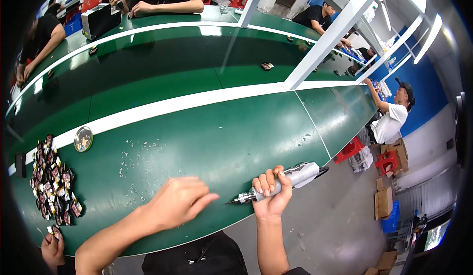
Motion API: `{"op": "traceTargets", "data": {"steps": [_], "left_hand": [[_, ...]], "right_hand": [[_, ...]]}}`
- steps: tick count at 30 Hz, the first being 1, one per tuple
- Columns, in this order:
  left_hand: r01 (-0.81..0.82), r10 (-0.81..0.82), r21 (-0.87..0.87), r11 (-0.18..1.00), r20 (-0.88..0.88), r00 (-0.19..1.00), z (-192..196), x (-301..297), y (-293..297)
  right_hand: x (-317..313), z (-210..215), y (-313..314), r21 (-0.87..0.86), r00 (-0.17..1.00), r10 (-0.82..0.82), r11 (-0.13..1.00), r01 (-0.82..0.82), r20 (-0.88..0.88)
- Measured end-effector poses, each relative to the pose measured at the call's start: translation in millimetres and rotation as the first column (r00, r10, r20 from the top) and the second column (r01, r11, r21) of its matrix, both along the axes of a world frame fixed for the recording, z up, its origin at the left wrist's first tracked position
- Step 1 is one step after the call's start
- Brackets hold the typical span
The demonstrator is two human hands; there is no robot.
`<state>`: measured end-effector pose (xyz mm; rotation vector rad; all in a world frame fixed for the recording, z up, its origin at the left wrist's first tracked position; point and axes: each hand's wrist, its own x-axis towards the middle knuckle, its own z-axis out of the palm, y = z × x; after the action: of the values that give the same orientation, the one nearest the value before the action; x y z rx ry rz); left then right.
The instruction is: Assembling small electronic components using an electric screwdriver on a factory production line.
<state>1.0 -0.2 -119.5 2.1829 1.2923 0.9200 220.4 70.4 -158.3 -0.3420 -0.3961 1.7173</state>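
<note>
My right hand [270, 199] grips a silver-grey electric screwdriver [299, 174] at the near edge of the green bench [212, 142]. The tool lies nearly level and its thin bit points left. My left hand [176, 202] hovers low over the bench just left of the bit tip. Its fingers are drawn together and point right toward the tip. The back of the hand hides whatever may be between the fingertips.
A pile of several small dark parts [51, 186] lies at the bench's left end, with a round metal tin [83, 139] behind it. Another person's hand [51, 248] shows at lower left. A green conveyor [148, 63] carries a small part [267, 66]. White frame posts [335, 33] rise beyond it, and people sit opposite.
</note>
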Motion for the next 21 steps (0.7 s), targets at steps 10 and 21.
{"op": "traceTargets", "data": {"steps": [10, 21], "left_hand": [[-0.301, 0.286, 0.127, 0.945, 0.119, 0.951, -32, 38, 284], [-0.452, 0.468, 0.124, 0.883, -0.25, 0.847, -35, 94, 425]], "right_hand": [[37, -8, 12, -0.062, 0.983, -0.076, 0.996, 0.066, -0.17], [46, -7, 21, -0.146, 0.987, -0.081, 0.988, 0.06, -0.142]]}}
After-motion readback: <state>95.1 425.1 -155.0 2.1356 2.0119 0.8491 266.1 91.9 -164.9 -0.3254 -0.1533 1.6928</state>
